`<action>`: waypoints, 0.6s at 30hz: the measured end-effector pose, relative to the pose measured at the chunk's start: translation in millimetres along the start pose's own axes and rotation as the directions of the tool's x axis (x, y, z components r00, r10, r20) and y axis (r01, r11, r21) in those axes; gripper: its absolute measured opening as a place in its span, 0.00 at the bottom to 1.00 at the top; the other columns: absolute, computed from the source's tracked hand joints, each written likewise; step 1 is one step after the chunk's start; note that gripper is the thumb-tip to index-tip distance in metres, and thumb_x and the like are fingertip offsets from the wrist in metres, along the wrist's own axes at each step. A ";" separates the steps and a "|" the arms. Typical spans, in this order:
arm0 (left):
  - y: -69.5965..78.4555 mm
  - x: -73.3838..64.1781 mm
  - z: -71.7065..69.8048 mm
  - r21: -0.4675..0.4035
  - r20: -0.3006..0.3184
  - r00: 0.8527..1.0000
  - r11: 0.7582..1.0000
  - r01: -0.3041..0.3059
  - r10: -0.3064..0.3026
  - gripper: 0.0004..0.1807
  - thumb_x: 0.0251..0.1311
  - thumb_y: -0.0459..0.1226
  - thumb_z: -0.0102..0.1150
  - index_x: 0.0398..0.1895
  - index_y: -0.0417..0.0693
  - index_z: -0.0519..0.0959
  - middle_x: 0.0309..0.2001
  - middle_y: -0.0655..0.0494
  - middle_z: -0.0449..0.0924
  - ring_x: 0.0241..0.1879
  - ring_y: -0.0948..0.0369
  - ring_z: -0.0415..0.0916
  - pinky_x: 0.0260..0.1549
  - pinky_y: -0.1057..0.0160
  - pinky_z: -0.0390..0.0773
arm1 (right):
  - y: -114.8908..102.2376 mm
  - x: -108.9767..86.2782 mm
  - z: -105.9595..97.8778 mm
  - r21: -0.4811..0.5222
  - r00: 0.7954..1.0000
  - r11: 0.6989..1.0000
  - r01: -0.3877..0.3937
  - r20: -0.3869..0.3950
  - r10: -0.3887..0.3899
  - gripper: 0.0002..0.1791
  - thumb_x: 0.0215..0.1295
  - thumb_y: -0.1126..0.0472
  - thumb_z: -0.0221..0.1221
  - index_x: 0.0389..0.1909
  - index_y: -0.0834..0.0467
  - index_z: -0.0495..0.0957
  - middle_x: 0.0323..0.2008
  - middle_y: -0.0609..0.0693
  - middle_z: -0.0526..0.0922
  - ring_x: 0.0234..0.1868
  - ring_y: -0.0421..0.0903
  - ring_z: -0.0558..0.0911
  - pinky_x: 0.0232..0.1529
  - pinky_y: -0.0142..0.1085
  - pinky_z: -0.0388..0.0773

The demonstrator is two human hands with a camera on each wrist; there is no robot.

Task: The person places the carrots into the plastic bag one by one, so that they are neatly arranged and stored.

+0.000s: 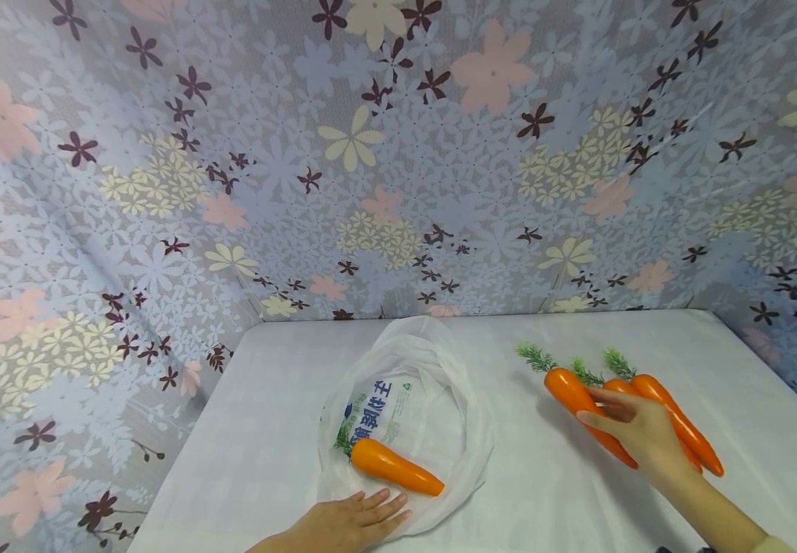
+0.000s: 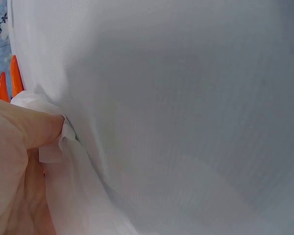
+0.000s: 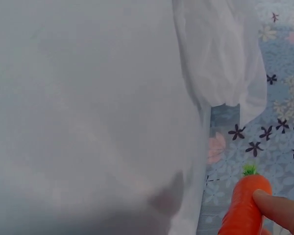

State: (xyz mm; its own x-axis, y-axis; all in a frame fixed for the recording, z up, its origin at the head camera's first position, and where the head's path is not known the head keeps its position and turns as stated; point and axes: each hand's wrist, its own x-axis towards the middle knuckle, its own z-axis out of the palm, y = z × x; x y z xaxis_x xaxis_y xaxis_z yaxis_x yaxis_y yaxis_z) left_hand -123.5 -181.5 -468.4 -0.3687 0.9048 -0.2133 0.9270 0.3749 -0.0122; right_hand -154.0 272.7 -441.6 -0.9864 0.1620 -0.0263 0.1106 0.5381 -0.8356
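Observation:
A white translucent plastic bag [image 1: 471, 415] lies with its mouth spread wide, and one orange toy carrot [image 1: 396, 466] with a green top is inside it. My left hand [image 1: 353, 522] is at the bag's near rim, its fingers over the edge beside that carrot. In the left wrist view the thumb presses against the bag's film [image 2: 78, 181]. To the right, my right hand [image 1: 636, 430] grips another carrot [image 1: 570, 390] between thumb and fingers, its leafy end pointing away. The right wrist view shows the held carrot [image 3: 245, 205] with the thumb across its thick end.
Close behind the right hand lie two more carrots, the outer one [image 1: 682, 422] in plainer sight and the other [image 1: 618, 385] partly covered by the hand. A white cloth [image 1: 253, 430] covers the table. Flower-patterned fabric [image 1: 385, 153] rises behind its far edge.

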 end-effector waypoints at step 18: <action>1.4 1.6 -6.2 -0.096 0.070 0.997 0.995 0.039 -0.033 0.40 0.73 0.62 0.36 0.79 0.50 0.54 0.78 0.57 0.51 0.74 0.62 0.54 0.65 0.62 0.65 | -36.3 -2.8 22.1 0.157 0.997 0.988 0.004 0.075 -0.016 0.36 0.57 0.53 0.72 0.64 0.65 0.75 0.57 0.66 0.80 0.46 0.47 0.86 0.37 0.35 0.83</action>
State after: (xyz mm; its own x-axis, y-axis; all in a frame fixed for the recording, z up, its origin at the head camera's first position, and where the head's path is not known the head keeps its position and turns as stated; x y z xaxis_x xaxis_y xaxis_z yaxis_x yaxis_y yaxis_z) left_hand -123.2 -178.3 -462.7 -0.3933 0.8757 -0.2803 0.9008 0.4280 0.0731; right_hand -158.0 234.4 -423.3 -0.9944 0.0911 -0.0535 0.0859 0.4027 -0.9113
